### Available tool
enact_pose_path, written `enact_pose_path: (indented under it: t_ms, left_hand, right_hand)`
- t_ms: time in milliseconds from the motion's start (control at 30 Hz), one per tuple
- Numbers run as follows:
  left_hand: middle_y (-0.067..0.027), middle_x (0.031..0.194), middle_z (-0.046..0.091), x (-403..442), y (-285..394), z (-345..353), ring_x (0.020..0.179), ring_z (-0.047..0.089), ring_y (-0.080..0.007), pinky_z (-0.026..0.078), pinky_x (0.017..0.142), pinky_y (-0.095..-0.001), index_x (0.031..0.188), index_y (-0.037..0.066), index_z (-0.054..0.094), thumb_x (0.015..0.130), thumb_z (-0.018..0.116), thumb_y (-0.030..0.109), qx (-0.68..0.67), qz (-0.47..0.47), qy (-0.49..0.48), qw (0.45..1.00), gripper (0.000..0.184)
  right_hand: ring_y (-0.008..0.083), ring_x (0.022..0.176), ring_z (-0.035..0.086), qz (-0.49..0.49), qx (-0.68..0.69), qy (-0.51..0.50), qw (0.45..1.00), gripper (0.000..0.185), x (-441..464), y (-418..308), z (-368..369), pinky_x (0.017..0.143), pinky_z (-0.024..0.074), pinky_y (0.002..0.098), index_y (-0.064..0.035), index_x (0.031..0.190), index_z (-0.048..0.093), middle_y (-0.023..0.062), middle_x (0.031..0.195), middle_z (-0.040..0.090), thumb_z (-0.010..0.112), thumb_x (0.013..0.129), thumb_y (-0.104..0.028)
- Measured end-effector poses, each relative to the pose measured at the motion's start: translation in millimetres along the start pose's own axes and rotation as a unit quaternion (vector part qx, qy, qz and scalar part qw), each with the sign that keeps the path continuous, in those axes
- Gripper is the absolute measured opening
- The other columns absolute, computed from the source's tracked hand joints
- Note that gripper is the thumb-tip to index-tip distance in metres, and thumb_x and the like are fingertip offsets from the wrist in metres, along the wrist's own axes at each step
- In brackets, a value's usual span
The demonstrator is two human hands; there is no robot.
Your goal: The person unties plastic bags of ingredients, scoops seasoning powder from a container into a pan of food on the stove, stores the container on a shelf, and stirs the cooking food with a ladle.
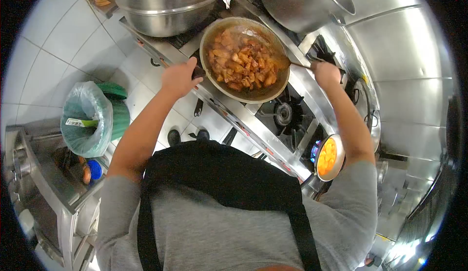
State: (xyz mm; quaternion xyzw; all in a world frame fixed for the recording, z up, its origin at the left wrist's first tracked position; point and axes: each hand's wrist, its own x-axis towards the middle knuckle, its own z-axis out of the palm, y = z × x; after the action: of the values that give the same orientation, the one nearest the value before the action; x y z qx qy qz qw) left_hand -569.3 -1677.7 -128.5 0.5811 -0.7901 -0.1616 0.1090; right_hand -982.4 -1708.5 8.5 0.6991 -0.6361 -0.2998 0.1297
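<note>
My left hand [180, 78] is closed around the dark handle [198, 72] of a large frying pan [285, 83] on the stove. Browned, sauce-coated chunks of food [243, 61], likely meat, fill much of the pan. In my right hand [326, 74] I grip a long-handled spatula [298, 65]. Its head rests in the sauce against the pan's right side, and its exact shape is hard to make out. Light steam or haze hangs over the food.
Behind the pan stand a big steel steamer pot [165, 8] and a deep steel pot [302, 3]. At right, a small pan [341, 156] of yellow-orange pieces sits over a blue flame [315, 150]. A bagged green bin [87, 110] stands on the floor at left.
</note>
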Motion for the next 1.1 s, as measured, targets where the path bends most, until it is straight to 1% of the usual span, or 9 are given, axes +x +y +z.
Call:
enact_pose_path:
  t_ms: [133, 233, 300, 500, 533, 667, 800, 900, 1100]
  left_hand:
    - [-0.0148, 0.078, 0.063, 1.2, -5.2, 5.9, 0.073, 0.061, -0.0356, 0.047, 0.062, -0.0449, 0.101, 0.009, 0.041, 0.075, 0.068, 0.036, -0.040, 0.036, 0.017, 0.998, 0.046]
    - [-0.0147, 0.078, 0.063, -0.4, -7.3, 10.3, 0.073, 0.061, -0.0355, 0.047, 0.061, -0.0444, 0.101, 0.009, 0.040, 0.075, 0.068, 0.036, -0.050, 0.059, 0.024, 0.997, 0.047]
    - [-0.0153, 0.077, 0.062, -0.4, -6.6, 9.8, 0.072, 0.061, -0.0356, 0.047, 0.061, -0.0439, 0.101, 0.010, 0.040, 0.075, 0.069, 0.036, -0.043, 0.061, 0.033, 0.997, 0.047]
    - [-0.0132, 0.076, 0.062, -6.3, 5.8, 4.9, 0.072, 0.061, -0.0344, 0.047, 0.061, -0.0450, 0.101, 0.009, 0.039, 0.078, 0.064, 0.041, -0.013, 0.004, -0.041, 0.999, 0.047]
    - [-0.0143, 0.075, 0.062, -9.5, 8.6, 5.5, 0.071, 0.061, -0.0349, 0.047, 0.060, -0.0453, 0.101, 0.009, 0.039, 0.077, 0.064, 0.042, -0.014, 0.008, -0.032, 0.999, 0.048]
    - [-0.0169, 0.075, 0.063, -16.0, 12.9, 12.1, 0.070, 0.062, -0.0361, 0.047, 0.059, -0.0457, 0.100, 0.008, 0.038, 0.077, 0.065, 0.044, -0.030, 0.028, 0.009, 0.999, 0.051]
    - [-0.0144, 0.071, 0.062, -22.2, 16.5, 21.3, 0.067, 0.062, -0.0332, 0.047, 0.057, -0.0440, 0.107, 0.006, 0.039, 0.079, 0.063, 0.042, -0.058, 0.046, 0.013, 0.997, 0.052]
    - [-0.0151, 0.069, 0.062, -29.5, 25.6, 14.0, 0.066, 0.062, -0.0334, 0.047, 0.055, -0.0448, 0.107, 0.004, 0.039, 0.080, 0.061, 0.041, -0.062, 0.045, 0.010, 0.997, 0.051]
    - [-0.0178, 0.072, 0.062, -33.7, 30.1, 21.9, 0.066, 0.061, -0.0361, 0.047, 0.057, -0.0464, 0.108, 0.007, 0.036, 0.084, 0.056, 0.044, -0.079, 0.099, -0.014, 0.992, 0.047]
  right_hand:
    - [0.0304, 0.083, 0.064, 0.010, 0.182, -0.078, 0.980, 0.020, -1.3, -15.9, 27.5, 0.072, 0.0515, 0.0413, -0.0204, 0.092, 0.069, 0.0144, 0.090, 0.067, 0.062, 0.079, -0.034]
    - [0.0318, 0.084, 0.063, 0.043, 0.336, -0.106, 0.935, 0.030, 33.8, -51.4, 104.7, 0.074, 0.0496, 0.0416, -0.0234, 0.099, 0.068, 0.0122, 0.092, 0.067, 0.066, 0.075, -0.040]
    - [0.0284, 0.083, 0.065, 0.053, 0.376, -0.009, 0.925, 0.031, 41.2, -80.4, 122.5, 0.074, 0.0496, 0.0403, -0.0214, 0.107, 0.065, 0.0105, 0.092, 0.067, 0.063, 0.080, -0.038]
    - [0.0306, 0.081, 0.063, 0.056, 0.212, 0.084, 0.972, 0.025, -6.6, -75.6, 36.7, 0.071, 0.0500, 0.0436, -0.0234, 0.106, 0.062, 0.0088, 0.089, 0.067, 0.056, 0.084, -0.034]
    - [0.0284, 0.083, 0.064, 0.065, 0.185, 0.077, 0.978, 0.024, -20.5, -80.3, 17.1, 0.072, 0.0505, 0.0405, -0.0222, 0.105, 0.062, 0.0066, 0.094, 0.066, 0.052, 0.084, -0.023]
    - [0.0260, 0.078, 0.065, 0.059, 0.108, 0.111, 0.986, 0.033, -51.3, -88.2, 10.6, 0.067, 0.0518, 0.0388, -0.0244, 0.110, 0.059, 0.0049, 0.092, 0.064, 0.050, 0.080, -0.013]
    - [0.0257, 0.077, 0.064, 0.088, 0.128, 0.146, 0.977, 0.034, -83.0, -95.1, -10.2, 0.068, 0.0515, 0.0383, -0.0252, 0.110, 0.058, 0.0050, 0.089, 0.063, 0.048, 0.081, -0.011]
    - [0.0256, 0.081, 0.064, 0.092, 0.082, 0.134, 0.983, 0.034, -104.7, -101.7, -35.3, 0.069, 0.0515, 0.0363, -0.0261, 0.110, 0.057, 0.0061, 0.092, 0.062, 0.047, 0.082, -0.010]
    - [0.0304, 0.084, 0.064, 0.105, 0.164, -0.019, 0.981, 0.050, -162.6, -116.4, -68.0, 0.073, 0.0513, 0.0417, -0.0344, 0.127, 0.049, 0.0134, 0.094, 0.062, 0.046, 0.084, -0.010]
